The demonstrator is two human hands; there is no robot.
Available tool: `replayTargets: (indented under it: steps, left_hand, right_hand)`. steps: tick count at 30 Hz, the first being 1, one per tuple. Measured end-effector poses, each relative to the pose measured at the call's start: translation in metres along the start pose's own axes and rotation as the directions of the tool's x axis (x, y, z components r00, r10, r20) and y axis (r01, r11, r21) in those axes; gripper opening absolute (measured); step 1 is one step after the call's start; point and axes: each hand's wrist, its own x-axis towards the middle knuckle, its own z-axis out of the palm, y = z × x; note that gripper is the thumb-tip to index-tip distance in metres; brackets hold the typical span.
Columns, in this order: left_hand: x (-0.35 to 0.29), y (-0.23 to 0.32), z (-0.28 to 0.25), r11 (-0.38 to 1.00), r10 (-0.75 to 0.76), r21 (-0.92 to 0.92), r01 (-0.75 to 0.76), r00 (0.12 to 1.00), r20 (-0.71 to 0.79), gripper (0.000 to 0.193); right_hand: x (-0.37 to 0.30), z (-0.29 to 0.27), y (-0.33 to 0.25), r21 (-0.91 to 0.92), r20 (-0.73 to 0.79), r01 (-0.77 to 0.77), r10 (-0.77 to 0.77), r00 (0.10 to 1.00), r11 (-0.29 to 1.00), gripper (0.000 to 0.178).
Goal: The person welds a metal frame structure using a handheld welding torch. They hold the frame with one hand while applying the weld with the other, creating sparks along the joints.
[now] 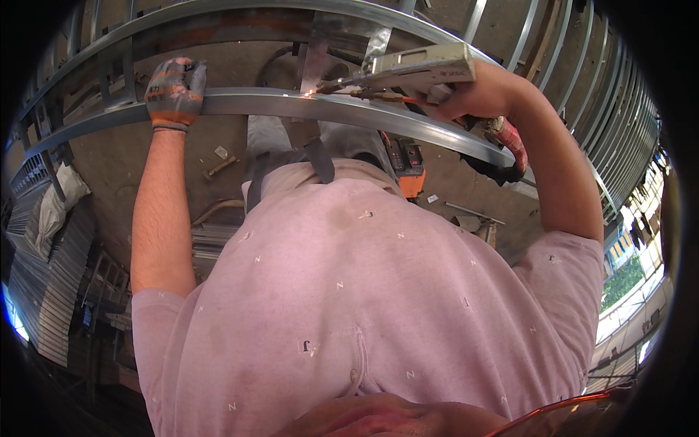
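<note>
My left hand (175, 95), in a grey and orange work glove, is closed around a long shiny metal rail (255, 103) that crosses in front of me. My right hand (477, 91) looks bare and grips a welding torch (426, 68) with a long beige body. The torch points left, and small bright sparks glow on the rail at its tip. From beneath my right hand a red-wrapped cable (512, 140) bends down behind the rail. My right fingers are partly hidden by the torch.
A second curved rail (240, 9) runs beyond, joined by crosspieces. Below stands an orange and black machine (413, 183). Many metal bars (619, 124) line the right side. Corrugated sheets (54, 313) and a white sack (62, 200) lie at left. Scraps litter the floor.
</note>
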Motion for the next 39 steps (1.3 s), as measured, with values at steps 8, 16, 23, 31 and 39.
replayTargets:
  steps: [8,16,23,31,39]
  left_hand:
    - [-0.002,-0.003,0.001,0.999,-0.031,-0.026,0.031,0.999,-0.007,0.023]
    - [-0.001,-0.002,-0.001,1.000,-0.026,-0.005,0.026,1.000,0.000,0.022]
    - [-0.001,-0.001,-0.003,1.000,-0.025,0.003,0.025,0.999,0.021,0.018]
    - [-0.003,-0.005,-0.001,1.000,0.007,-0.017,-0.007,1.000,-0.004,0.017]
    - [-0.002,-0.004,-0.002,1.000,0.005,-0.017,-0.004,1.000,0.018,0.017]
  right_hand:
    - [-0.048,-0.018,0.029,0.043,-0.034,-0.067,0.069,0.997,0.997,0.053]
    - [-0.045,-0.011,0.047,-0.078,-0.026,-0.183,0.181,0.983,0.980,0.056]
    - [-0.045,-0.010,0.046,-0.073,-0.035,-0.157,0.155,0.987,0.985,0.063]
    - [-0.048,-0.009,0.041,-0.096,-0.058,-0.169,0.164,0.985,0.981,0.065]
    - [-0.046,-0.008,0.043,-0.128,-0.069,-0.171,0.164,0.984,0.977,0.063]
